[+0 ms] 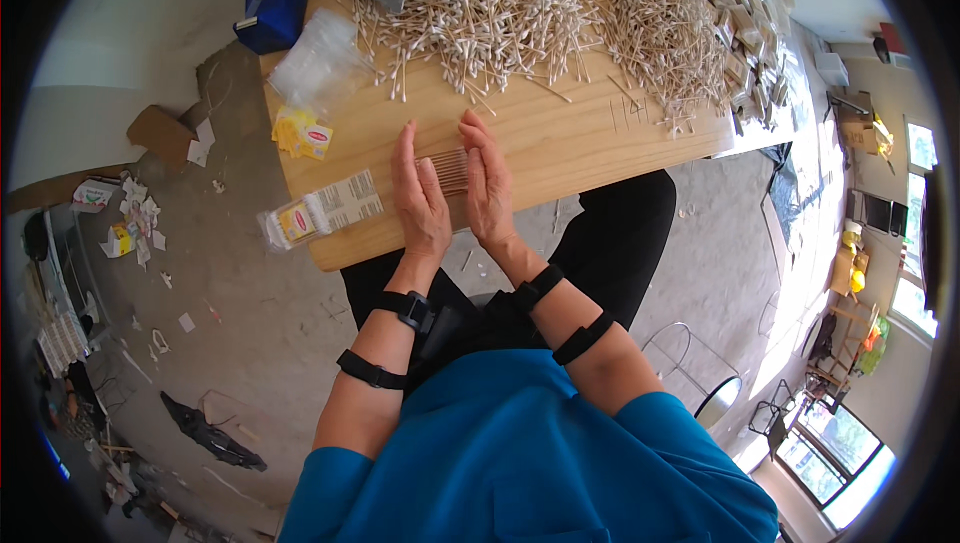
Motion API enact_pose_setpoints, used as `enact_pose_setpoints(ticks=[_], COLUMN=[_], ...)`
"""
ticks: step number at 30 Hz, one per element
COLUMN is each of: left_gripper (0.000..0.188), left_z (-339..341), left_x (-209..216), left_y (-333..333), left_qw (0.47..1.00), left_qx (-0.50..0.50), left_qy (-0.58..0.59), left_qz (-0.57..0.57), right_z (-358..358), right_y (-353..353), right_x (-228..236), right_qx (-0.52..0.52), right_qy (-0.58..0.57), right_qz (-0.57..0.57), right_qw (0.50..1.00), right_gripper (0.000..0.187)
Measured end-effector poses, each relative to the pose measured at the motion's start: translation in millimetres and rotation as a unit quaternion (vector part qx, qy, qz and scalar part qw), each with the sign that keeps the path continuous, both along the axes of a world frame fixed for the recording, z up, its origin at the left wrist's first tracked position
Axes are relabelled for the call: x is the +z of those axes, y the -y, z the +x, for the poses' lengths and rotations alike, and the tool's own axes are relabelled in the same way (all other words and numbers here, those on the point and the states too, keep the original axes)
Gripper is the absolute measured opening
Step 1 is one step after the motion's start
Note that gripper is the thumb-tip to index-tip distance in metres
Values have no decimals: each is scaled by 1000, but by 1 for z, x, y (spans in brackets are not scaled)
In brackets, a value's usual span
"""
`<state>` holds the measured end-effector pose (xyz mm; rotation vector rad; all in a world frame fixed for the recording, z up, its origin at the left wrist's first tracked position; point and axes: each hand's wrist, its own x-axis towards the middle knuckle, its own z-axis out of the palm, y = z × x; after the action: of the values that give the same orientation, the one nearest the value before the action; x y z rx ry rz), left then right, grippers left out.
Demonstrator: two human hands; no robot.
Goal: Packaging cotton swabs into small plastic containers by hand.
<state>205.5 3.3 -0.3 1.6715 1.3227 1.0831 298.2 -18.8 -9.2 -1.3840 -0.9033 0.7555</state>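
"So, where is the row of sticks [453,171]?"

"Near the middle of the frame, on the table [590,148], between the left hand [422,205] and the right hand [487,188]."

"And how do the hands stand?"

"Fingers fairly straight, palms turned toward each other, one at each end of the row. (How firmly they press, I can't make out.)"

"Would it be heavy?"

"Light, I'd judge: thin, stiff sticks, easily snapped singly and apt to roll apart. The palms hide the ends, but if they match the pile of cotton swabs [490,23] at the top of the frame, they're soft and would squash."

"Best hold?"

"Both ends at once, flat and even; a pinch at the middle might splay them."

"What else lies near?"

"Left of the left hand, a clear packet [297,221] with a yellow label; above that, yellow cards [302,133] and clear plastic bags [320,58]."
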Motion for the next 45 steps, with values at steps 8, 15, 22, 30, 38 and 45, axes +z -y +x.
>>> enact_pose_setpoints(ticks=[8, 15, 22, 30, 38, 45], left_gripper=[43, 44, 49, 71, 63, 60], left_z=[5, -46, -77, -81, -70, -70], left_x=[-2, 0, 5, 6, 3, 4], left_y=[0, -1, -4, 8, 6, 4], left_qw=[999, 997, 999, 981, 977, 976], left_qx=[27, 75, 26, -48, 9, 8], left_qy=[-3, -12, -42, -183, -202, -205], left_qz=[22, -5, 18, 47, 61, 72], right_z=[-12, -54, -30, -6, -16, -10], right_y=[-3, -17, -13, 6, 2, 2], right_x=[-3, -7, -8, 18, 10, 11], right_qx=[-18, 43, 21, 162, 137, 140], right_qy=[39, 0, -151, 227, 226, 203], right_qz=[-8, 26, 46, -33, -53, -32], right_qw=[999, 999, 987, 960, 963, 968], right_gripper=[28, 28, 30, 50, 45, 39])
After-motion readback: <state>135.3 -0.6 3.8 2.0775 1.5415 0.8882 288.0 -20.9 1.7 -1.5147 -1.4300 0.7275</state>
